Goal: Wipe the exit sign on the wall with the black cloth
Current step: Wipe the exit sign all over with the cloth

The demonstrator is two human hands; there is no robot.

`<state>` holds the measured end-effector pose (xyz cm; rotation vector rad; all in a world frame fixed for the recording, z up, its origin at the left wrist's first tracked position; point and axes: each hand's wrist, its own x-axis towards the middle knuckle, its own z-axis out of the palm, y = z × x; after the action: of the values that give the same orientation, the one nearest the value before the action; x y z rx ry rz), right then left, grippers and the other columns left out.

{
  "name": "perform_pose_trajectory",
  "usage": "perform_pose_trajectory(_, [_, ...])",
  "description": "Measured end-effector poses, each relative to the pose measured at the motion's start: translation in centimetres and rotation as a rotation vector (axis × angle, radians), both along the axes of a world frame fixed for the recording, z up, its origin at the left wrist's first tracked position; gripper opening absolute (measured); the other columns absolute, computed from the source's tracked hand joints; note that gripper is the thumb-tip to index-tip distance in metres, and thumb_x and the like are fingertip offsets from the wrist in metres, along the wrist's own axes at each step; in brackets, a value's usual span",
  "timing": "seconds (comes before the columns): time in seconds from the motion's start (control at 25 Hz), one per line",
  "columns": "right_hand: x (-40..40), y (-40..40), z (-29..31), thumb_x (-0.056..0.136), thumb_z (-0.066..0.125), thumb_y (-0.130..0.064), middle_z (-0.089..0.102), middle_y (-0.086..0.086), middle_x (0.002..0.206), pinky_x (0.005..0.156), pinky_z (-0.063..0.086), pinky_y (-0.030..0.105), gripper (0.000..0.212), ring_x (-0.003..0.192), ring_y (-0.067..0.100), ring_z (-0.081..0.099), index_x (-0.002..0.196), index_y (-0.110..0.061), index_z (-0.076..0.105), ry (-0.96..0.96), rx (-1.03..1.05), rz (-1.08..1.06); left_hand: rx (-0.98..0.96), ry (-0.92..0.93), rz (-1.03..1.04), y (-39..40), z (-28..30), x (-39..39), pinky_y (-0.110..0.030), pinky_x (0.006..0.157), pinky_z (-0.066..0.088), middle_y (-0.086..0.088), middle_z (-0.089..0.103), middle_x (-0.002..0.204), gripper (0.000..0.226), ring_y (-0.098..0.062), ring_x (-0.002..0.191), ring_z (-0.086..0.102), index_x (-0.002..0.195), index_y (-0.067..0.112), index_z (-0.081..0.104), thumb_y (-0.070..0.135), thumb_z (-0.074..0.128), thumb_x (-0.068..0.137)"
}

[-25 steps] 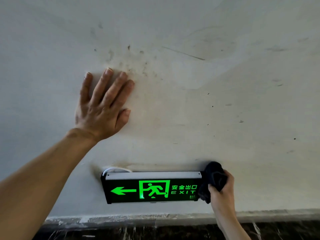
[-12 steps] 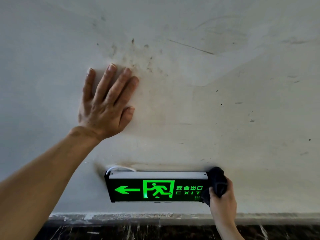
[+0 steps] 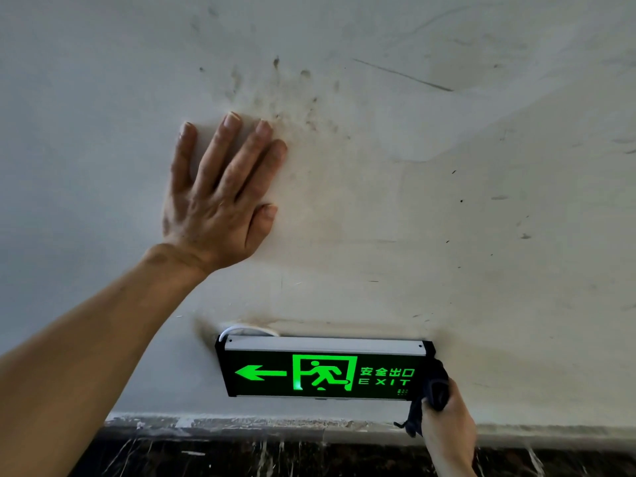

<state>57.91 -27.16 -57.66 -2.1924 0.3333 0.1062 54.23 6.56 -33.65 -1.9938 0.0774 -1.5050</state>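
Observation:
A black exit sign (image 3: 323,370) with a lit green arrow, running figure and EXIT lettering is fixed low on the white wall. My right hand (image 3: 447,428) grips a bunched black cloth (image 3: 435,390) pressed against the sign's right end, near its lower corner. A loose tail of the cloth hangs below my fingers. My left hand (image 3: 220,197) lies flat on the wall above and left of the sign, fingers spread, holding nothing.
The wall (image 3: 447,201) is scuffed and smudged above the sign. A white cable (image 3: 241,329) loops out behind the sign's top left corner. A dark marble skirting (image 3: 275,456) with paint splashes runs along the bottom.
My right hand has slid the cloth down the sign's right end, from its top corner to its lower corner. My left hand has stayed flat on the wall.

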Motion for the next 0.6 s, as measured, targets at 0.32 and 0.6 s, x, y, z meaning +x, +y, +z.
perform_pose_trajectory(0.32, [0.3,0.1,-1.3,0.080,0.052,-0.009,0.064,0.008,0.088,0.072,0.041,0.031,0.041,0.078,0.029,0.056,0.114,-0.033,0.054,0.142,-0.090,0.041,0.000,0.011,0.006,0.1,-0.1,0.0,-0.058,0.117,0.014,-0.010,0.028,0.154,0.065,-0.034,0.145,0.021,0.154,0.013,0.024,0.040,0.030,0.096])
perform_pose_trajectory(0.6, [0.7,-0.1,-3.4,0.079,0.056,-0.007,0.065,0.012,0.097,0.083,0.049,0.036,0.035,0.093,0.032,0.061,0.112,-0.019,0.057,0.304,-0.068,0.144,-0.003,0.011,-0.006,-0.1,-0.1,0.0,-0.058,0.117,0.015,-0.011,0.029,0.153,0.065,-0.034,0.144,0.021,0.154,0.013,0.022,0.040,0.031,0.095])
